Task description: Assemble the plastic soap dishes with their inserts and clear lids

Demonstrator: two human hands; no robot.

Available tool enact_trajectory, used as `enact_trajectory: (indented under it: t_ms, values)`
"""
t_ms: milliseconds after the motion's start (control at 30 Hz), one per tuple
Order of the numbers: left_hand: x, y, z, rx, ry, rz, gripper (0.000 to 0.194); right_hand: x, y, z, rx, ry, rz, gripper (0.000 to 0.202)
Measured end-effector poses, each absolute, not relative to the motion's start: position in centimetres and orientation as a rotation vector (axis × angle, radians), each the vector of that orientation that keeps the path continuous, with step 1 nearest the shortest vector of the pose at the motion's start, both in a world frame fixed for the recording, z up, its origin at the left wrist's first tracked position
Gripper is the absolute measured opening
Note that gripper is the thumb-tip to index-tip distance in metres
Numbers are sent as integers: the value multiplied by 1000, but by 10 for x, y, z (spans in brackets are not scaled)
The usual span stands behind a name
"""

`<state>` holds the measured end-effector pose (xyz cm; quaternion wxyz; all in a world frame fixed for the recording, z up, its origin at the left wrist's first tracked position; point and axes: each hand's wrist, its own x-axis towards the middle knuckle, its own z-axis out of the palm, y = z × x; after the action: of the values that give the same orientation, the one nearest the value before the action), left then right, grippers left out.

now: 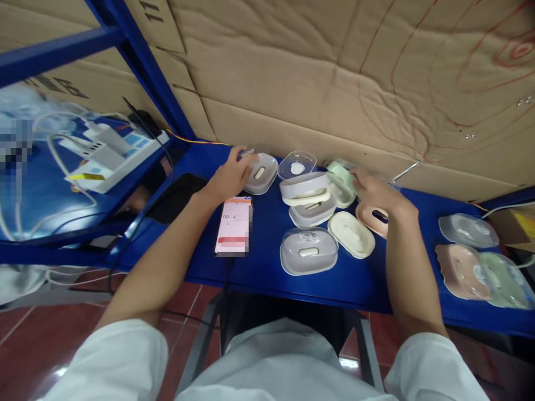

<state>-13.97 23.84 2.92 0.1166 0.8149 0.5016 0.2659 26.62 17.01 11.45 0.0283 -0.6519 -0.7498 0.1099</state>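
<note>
My left hand point(234, 174) is at the far left of the group, its fingers curled over the left edge of a grey soap dish point(263, 177). Something clear shows behind those fingers. My right hand point(375, 192), slightly blurred, has its fingertips on a pale green soap dish part point(341, 174) near the cardboard. Below my right wrist lies a peach soap dish part point(368, 219), partly hidden. Between my hands are a clear lid point(297, 166), a tilted grey piece point(307, 185) stacked on other pieces, and a cream insert point(351, 234). A grey soap dish under a clear lid point(309, 250) sits nearest me.
A phone point(233, 225) showing a timer lies on the blue table point(259, 273). Lidded peach point(462, 270) and green point(507, 281) soap dishes are at the right. Tall cardboard point(284, 78) stands behind. A blue frame point(146, 72) and a power strip point(121, 167) are left.
</note>
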Motion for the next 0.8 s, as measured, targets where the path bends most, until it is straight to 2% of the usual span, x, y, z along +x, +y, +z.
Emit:
enact_trajectory:
  t_ms: [167,367,500,600,800]
  values:
    - [-139,227,37,2471,1514,519,41,283,161,136,-1859,-2128,263,43]
    - [-137,228,28,2484,1507,534,67,282,152,147,-1745,-2157,122,34]
    - [-136,228,28,2499,1473,562,54,284,132,141,-1691,-2227,180,31]
    - [-135,229,29,2497,1447,597,51,306,109,132,-1756,-2094,73,34]
    - [-131,240,22,2403,1337,856,67,380,35,100,-2145,-1757,-262,47]
